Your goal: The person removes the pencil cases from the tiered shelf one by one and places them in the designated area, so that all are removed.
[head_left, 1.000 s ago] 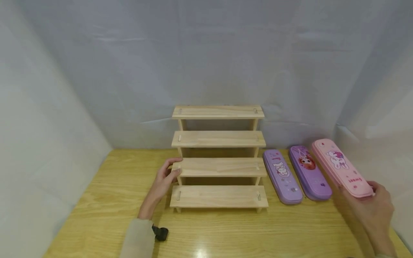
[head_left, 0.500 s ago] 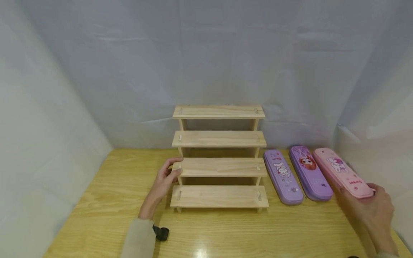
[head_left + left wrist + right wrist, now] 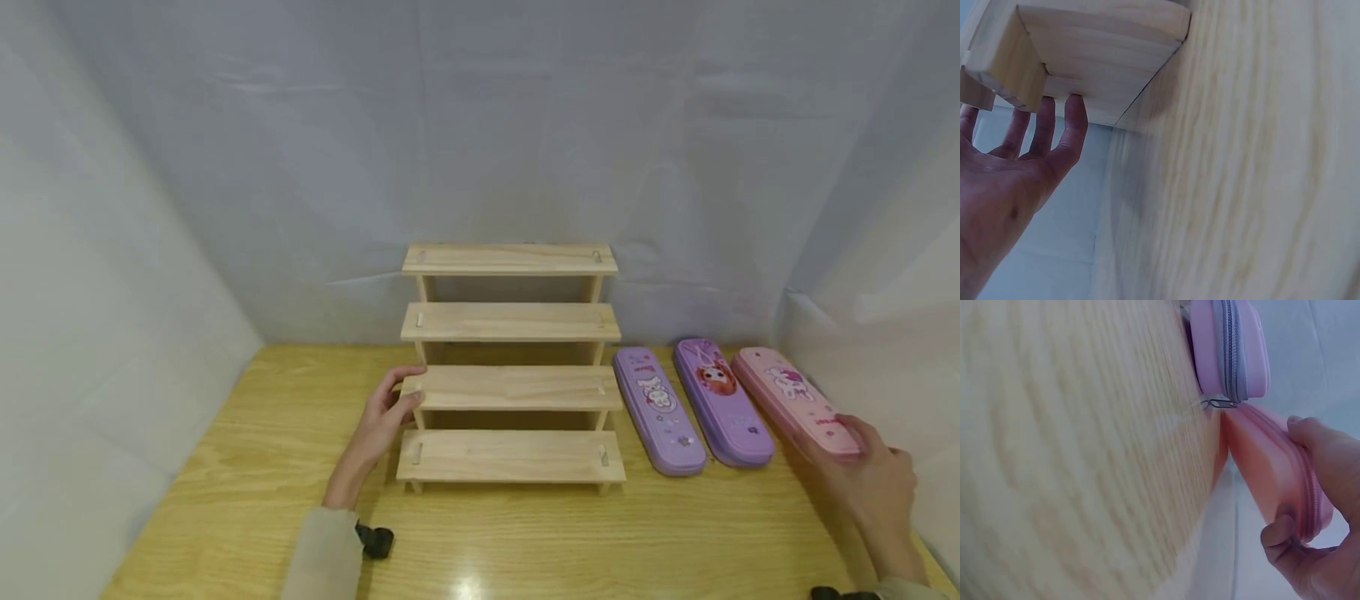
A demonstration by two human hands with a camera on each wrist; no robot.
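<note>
Right wrist view only, right hand (image 3: 1310, 550) pinching pink case (image 3: 1275, 481) zipper edge

The left hand (image 3: 378, 421) lies at the left of the scene, its forearm in a pale sleeve (image 3: 324, 554) running from the near edge up and to the right, a dark strap at the wrist. Its fingers (image 3: 1075, 122) are nearly straight and held together, their tips pressing against wood, the thumb resting above them. The right hand (image 3: 873, 479) sits at the near right, forearm coming in from the near right corner. Its fingers (image 3: 1319, 440) and thumb curl round the near end of a pink case, pinching it from both sides.
</note>
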